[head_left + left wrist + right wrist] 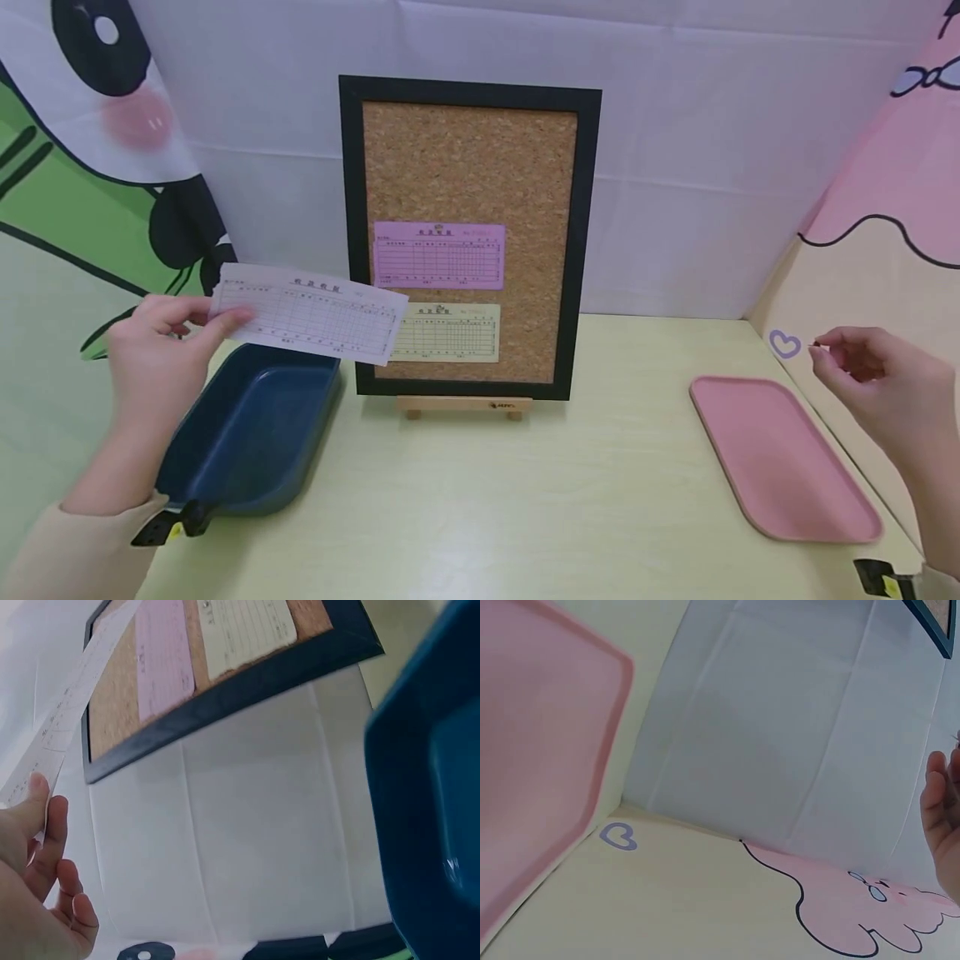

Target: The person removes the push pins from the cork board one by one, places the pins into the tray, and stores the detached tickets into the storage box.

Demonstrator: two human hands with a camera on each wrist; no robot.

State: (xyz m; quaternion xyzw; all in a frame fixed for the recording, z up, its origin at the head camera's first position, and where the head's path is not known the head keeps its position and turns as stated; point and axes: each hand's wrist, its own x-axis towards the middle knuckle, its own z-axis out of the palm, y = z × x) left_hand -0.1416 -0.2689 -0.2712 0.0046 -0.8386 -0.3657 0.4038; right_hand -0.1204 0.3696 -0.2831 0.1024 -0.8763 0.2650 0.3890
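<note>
My left hand [161, 350] pinches a white receipt slip [311, 312] between thumb and fingers at its left end. The slip hangs in the air, overlapping the lower left of the framed cork board [468, 162] in the head view. On the cork are a pink receipt slip [438, 257] and, below it, a pale yellow receipt slip [450, 333], partly covered by the white one. Off to the right, my right hand [885, 375] is raised over the pink tray [772, 458], thumb and forefinger pinching a tiny pin [956, 737] with a thin point showing.
Under the left hand stands a deep blue bin [251, 433]. The board leans on a small wooden stand [465, 404] on the pale table [525, 500]. Behind is a white cloth backdrop [675, 167] with cartoon prints at both sides.
</note>
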